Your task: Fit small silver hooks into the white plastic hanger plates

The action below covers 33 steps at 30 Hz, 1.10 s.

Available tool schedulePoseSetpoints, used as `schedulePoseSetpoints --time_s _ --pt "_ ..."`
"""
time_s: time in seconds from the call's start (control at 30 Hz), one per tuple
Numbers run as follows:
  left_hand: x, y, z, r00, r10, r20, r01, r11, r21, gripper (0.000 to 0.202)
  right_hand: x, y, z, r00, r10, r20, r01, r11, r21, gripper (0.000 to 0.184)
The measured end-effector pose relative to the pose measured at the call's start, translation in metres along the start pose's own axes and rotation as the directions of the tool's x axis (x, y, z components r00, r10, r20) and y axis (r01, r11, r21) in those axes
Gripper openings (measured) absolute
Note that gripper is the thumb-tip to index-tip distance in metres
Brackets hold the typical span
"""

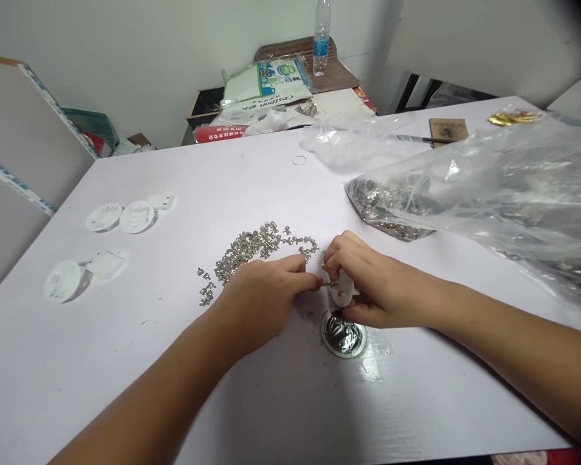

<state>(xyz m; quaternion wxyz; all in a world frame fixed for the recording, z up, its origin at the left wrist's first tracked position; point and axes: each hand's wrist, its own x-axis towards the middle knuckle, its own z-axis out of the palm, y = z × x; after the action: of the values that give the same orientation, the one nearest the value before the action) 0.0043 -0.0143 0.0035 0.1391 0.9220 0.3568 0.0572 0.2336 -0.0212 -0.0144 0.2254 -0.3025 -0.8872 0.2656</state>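
Observation:
My right hand (363,278) grips a white plastic piece (341,292), mostly covered by the fingers, just above a round black disc with a silver rim (343,334) taped to the table. From the left, my left hand (271,294) reaches toward that piece, thumb and forefinger pinched on a small metal clip (328,284) at its edge. Behind the left hand spreads a pile of small silver metal clips (246,248), some strung out to the right toward my right fingers. What else the fingers touch is hidden.
White round plastic parts (136,217) and square ones lie at the left of the white table (140,361). A clear plastic bag of metal pieces (392,203) covers the right side. Behind stand a water bottle (321,45) and printed packaging (271,81). A thin ring (299,160) lies mid-table.

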Motion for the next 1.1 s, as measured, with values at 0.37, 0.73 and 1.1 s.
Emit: schedulePoseSetpoints --time_s 0.37,0.73,1.1 --pt "0.003 0.003 0.004 1.000 0.014 -0.025 -0.012 0.997 0.073 0.042 0.000 0.004 0.004 0.999 -0.011 -0.032 0.012 0.999 0.031 0.038" --pt "0.005 0.008 0.008 1.000 0.003 -0.026 -0.002 0.999 0.047 0.039 0.000 0.003 0.006 0.999 -0.011 -0.053 0.014 0.998 0.053 0.041" --pt "0.002 0.007 0.015 0.997 0.016 -0.079 -0.012 0.999 0.048 0.040 -0.001 0.004 0.007 0.998 0.014 -0.058 -0.011 0.999 0.045 0.041"
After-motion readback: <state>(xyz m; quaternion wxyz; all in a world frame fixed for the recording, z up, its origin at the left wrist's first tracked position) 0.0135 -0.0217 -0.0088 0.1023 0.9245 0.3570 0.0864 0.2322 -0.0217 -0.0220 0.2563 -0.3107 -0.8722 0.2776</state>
